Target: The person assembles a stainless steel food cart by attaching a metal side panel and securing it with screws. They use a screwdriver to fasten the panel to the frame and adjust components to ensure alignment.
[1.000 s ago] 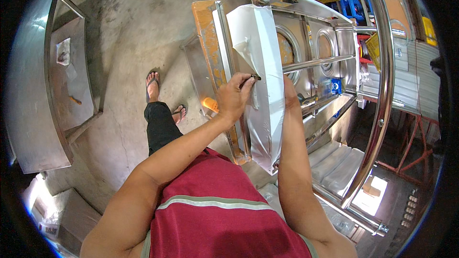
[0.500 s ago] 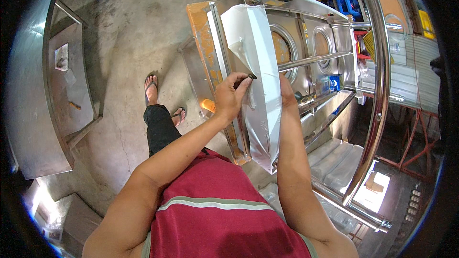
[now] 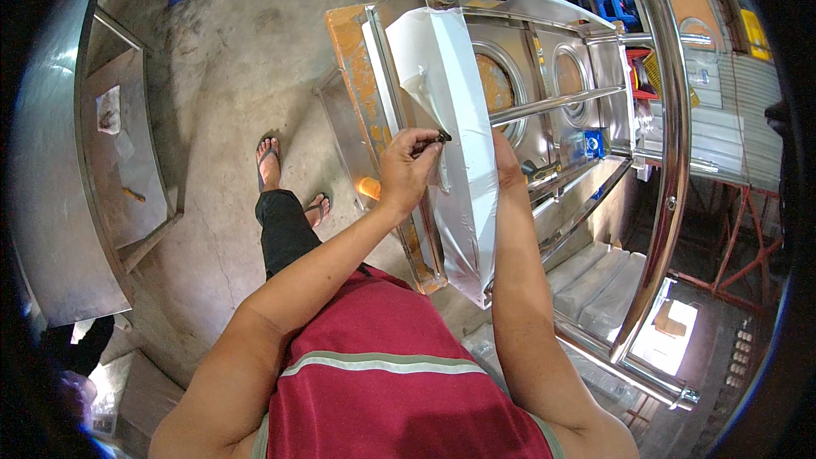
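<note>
My left hand (image 3: 406,168) pinches a small dark piece (image 3: 443,136) between thumb and fingers, at the white-covered panel (image 3: 466,153), roughly midway between its upper and lower ends. My right hand (image 3: 507,167) reaches behind the panel's right edge; its fingers are hidden, so I cannot tell their grip. A steel crossbar (image 3: 561,105) passes just beyond it. Leftward, concrete floor (image 3: 229,59) spreads widely between the orange board (image 3: 350,55) and the steel table's (image 3: 51,161) right edge.
</note>
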The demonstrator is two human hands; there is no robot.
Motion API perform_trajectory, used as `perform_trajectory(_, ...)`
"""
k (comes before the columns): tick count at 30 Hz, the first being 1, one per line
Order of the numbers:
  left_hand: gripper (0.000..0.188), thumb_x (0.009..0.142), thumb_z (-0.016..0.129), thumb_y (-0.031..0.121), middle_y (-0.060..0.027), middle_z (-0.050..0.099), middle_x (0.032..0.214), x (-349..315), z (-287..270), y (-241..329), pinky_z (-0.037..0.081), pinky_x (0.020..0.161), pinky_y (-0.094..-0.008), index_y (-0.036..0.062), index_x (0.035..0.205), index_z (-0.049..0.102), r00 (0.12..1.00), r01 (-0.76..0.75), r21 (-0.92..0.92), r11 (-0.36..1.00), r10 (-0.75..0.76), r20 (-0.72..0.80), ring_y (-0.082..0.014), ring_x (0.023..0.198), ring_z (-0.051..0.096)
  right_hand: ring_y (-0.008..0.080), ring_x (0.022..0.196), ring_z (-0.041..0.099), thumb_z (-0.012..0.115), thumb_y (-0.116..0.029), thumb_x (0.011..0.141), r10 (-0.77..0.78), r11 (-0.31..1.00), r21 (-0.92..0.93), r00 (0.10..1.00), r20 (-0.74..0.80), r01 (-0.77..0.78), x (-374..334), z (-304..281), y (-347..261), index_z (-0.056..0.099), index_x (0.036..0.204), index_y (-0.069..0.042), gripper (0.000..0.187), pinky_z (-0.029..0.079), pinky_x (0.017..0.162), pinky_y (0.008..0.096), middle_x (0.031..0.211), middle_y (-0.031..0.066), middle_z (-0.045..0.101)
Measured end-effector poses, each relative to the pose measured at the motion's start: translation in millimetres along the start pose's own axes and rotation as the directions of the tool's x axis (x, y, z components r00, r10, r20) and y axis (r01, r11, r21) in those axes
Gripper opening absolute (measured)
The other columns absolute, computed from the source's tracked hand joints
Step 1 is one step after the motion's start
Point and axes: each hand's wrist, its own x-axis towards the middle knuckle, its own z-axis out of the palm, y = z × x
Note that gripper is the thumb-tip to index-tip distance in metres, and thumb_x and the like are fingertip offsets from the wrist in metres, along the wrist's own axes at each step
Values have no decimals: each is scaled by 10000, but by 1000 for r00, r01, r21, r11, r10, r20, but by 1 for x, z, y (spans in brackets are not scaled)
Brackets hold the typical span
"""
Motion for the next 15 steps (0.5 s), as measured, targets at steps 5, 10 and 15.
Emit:
perform_trajectory(5, 194, 938, 715, 7, -50, 729, 1008, -4, 1, 9, 535, 850, -250, 3, 1132, 710, 998, -43, 140, 989, 49, -35, -111, 941, 673, 219, 859, 746, 564, -284, 1026, -14, 999, 37, 1000, 14, 14, -4, 5, 0, 683, 1213, 30, 384, 626, 744, 341, 1053, 131, 758)
perform_trajectory(10, 194, 944, 716, 23, -62, 734, 1002, -2, 4, 17, 545, 861, -266, -4, 1135, 708, 999, 4, 101, 995, 1, -52, -116, 948, 680, 220, 880, 748, 572, -302, 1024, -16, 999, -34, 996, -84, 13, -2, 5, 0, 687, 1218, 22, 395, 625, 759, 345, 1058, 125, 760)
perform_trajectory(15, 183, 939, 721, 20, -84, 740, 1027, 0, 2, 20, 559, 843, -282, 3, 1121, 708, 982, -186, 230, 955, 188, 17, -125, 934, 685, 220, 913, 747, 563, -311, 1029, -7, 997, 78, 999, 37, 4, -2, 3, 1, 683, 1230, 18, 405, 624, 781, 347, 1077, 133, 759)
